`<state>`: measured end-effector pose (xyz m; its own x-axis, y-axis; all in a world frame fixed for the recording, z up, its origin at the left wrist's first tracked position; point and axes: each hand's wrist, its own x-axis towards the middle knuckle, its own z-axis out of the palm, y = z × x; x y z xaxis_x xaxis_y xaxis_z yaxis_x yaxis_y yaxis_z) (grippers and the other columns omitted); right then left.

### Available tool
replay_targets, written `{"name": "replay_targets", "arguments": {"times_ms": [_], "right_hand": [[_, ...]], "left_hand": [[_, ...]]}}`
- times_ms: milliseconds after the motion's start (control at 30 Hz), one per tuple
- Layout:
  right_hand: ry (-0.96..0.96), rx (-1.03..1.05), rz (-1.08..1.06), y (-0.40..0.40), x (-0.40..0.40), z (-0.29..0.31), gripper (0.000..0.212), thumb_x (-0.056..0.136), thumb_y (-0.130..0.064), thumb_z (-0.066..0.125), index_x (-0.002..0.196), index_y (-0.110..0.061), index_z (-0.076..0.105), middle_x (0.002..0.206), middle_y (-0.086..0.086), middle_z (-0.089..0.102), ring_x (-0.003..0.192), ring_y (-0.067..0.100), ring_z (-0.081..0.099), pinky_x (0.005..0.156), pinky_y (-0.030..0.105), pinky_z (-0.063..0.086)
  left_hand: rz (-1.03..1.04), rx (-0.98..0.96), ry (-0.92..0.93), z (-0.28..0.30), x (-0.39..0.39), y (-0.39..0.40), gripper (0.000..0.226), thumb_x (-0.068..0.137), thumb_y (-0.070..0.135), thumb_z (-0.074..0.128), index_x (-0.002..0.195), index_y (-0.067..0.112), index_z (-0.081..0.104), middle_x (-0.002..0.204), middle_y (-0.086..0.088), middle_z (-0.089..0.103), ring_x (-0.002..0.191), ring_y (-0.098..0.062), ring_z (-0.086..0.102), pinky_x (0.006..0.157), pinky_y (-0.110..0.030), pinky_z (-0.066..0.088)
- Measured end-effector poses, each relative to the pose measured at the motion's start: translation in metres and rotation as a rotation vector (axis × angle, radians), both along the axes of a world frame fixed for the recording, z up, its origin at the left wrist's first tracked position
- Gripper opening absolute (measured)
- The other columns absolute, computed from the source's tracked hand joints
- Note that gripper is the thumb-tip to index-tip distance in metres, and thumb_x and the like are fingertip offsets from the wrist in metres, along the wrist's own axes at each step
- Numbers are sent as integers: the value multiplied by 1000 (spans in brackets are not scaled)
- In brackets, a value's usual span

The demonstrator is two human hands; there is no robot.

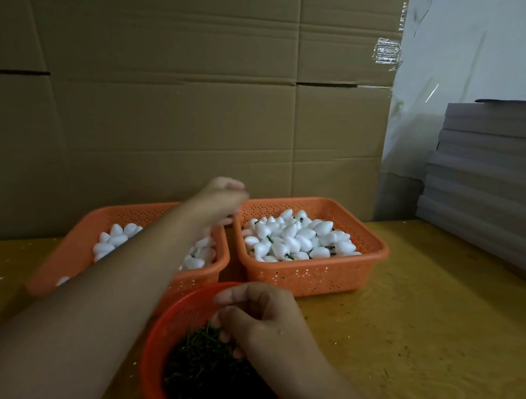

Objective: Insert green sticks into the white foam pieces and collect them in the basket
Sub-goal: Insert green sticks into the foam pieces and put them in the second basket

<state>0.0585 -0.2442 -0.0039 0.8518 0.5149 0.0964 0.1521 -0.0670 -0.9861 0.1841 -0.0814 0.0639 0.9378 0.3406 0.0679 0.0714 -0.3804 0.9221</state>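
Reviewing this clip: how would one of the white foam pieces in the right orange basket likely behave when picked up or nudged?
The white foam pieces look like light foam, so probably very light for their size. Their rounded egg shape suggests they would roll if nudged on the table. Green sticks poking out of some may limit that. The right orange basket keeps them contained.

- A wall of flattened brown cardboard sheets (182, 90) stands upright behind the work area, its creases and seams showing.
- A patch of clear tape (387, 55) clings to the cardboard's right edge.
- A stack of grey boards (492, 175) rises at the right, resting on the yellow wooden table (419, 324).
- Pale plastic sheeting (458, 57) hangs behind the stack.
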Motion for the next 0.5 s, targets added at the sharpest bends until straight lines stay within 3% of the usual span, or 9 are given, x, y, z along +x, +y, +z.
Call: {"name": "replay_targets", "arguments": {"times_ms": [67,133,200,233,300,333,400,500], "right_hand": [[-4,2,2,0,1,0,20,92,-7,56,91,-23,69,77,-4,74,66,1,65,58,18,48],[-10,-4,-4,0,0,0,20,92,-7,56,91,-22,69,78,-4,75,66,2,65,59,20,48],[-14,-7,-10,0,0,0,20,91,-7,56,90,-22,69,79,-3,75,66,4,65,59,23,49],[-13,-4,-12,0,-1,0,20,91,-7,57,90,-22,69,79,-3,75,66,4,65,58,23,49],[-9,6,-13,0,-1,1,19,90,-7,57,90,-22,70,78,-3,75,65,4,64,57,22,49],[-9,8,-11,1,-1,1,19,90,-7,57,90,-21,70,78,-3,75,65,4,64,57,21,48],[-8,10,-13,1,0,1,20,90,-6,56,90,-21,69,78,-2,75,64,4,64,56,21,48],[-5,10,-22,1,1,0,20,90,-5,56,89,-20,69,79,1,75,64,9,63,57,25,48]], "left_hand": [[22,260,55,-12,-12,36,19,96,9,61,112,16,67,102,-2,66,94,-18,63,67,-22,48],[-23,466,242,-20,-28,69,14,96,19,62,109,22,68,102,4,67,93,-15,63,75,-25,50],[-61,702,540,-28,-46,93,24,92,37,61,116,33,62,124,6,60,110,-17,58,93,-35,48],[-65,831,670,-33,-50,103,37,88,44,59,122,30,63,137,0,54,126,-23,51,103,-42,43],[-62,1024,798,-43,-55,115,55,94,52,51,142,27,52,162,-14,24,151,-34,16,120,-51,17],[-76,1069,803,-45,-57,117,56,98,54,46,148,29,46,167,-16,9,154,-35,1,122,-51,5],[-109,1072,779,-44,-58,117,49,101,53,43,147,36,46,168,-14,-4,154,-32,-11,122,-48,-6],[-147,1018,779,-41,-58,120,40,103,45,46,142,40,51,168,-13,-1,154,-30,-10,122,-46,-6]]}}
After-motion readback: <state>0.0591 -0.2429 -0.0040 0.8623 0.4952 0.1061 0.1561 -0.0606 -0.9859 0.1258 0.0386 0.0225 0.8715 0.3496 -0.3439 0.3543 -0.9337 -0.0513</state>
